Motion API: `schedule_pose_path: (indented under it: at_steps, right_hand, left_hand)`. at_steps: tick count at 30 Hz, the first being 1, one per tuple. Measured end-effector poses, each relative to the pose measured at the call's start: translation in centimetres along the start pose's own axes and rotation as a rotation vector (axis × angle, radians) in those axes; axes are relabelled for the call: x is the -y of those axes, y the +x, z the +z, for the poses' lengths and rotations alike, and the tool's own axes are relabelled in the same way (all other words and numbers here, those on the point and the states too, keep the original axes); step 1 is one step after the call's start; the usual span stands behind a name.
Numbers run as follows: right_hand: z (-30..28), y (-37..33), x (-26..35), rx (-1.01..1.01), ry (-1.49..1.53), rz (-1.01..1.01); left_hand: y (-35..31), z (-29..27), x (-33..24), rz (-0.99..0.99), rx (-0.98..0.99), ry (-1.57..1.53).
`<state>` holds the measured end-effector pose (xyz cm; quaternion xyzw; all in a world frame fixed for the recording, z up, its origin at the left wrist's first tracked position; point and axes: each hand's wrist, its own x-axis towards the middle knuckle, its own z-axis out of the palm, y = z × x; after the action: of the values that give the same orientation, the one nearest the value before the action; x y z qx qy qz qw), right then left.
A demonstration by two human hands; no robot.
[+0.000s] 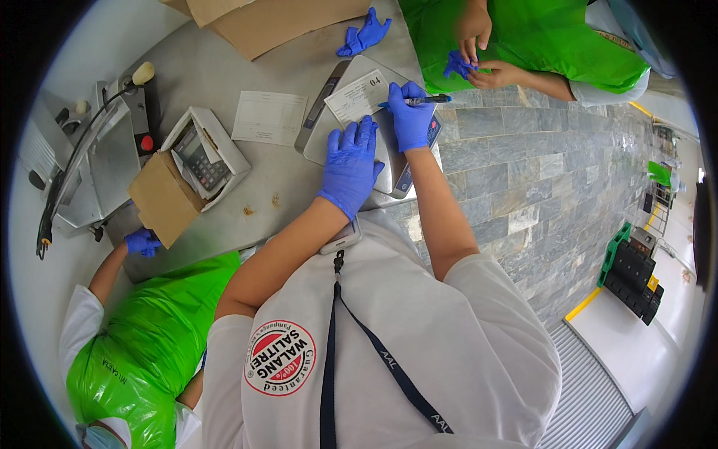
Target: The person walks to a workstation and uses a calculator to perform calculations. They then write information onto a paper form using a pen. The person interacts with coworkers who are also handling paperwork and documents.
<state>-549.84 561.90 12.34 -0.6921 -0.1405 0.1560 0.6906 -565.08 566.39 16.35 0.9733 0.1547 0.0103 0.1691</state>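
A white paper slip [351,99] with print and handwriting lies on the steel platform of a bench scale [385,153] on the metal table. My left hand [350,165], in a blue glove, lies flat on the platform, fingers stretched toward the slip's near edge. At the slip's right side, my right hand [410,120], also gloved in blue, grips a pen [434,99]. The pen's tip points left, close to the slip's edge; whether it touches the paper I cannot tell.
A small open carton [238,153] holding a calculator [200,161] stands left, near another paper sheet [269,117]. At the back are a cardboard box [299,26] and loose blue glove [364,35]. A machine [112,150] stands far left. Co-workers in green aprons flank the table.
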Motion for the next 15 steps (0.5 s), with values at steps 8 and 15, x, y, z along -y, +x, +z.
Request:
schedule_pose_path:
  at_steps: [8,15]
  right_hand:
    - [0.5,-0.7,-0.1,0.068,-0.051,-0.072]
    - [0.5,-0.8,-0.3,0.112,-0.078,-0.082]
  left_hand:
    - [-0.1,0.1,0.1,-0.005,0.031,0.014]
    - [-0.1,0.1,0.1,-0.008,0.05,0.023]
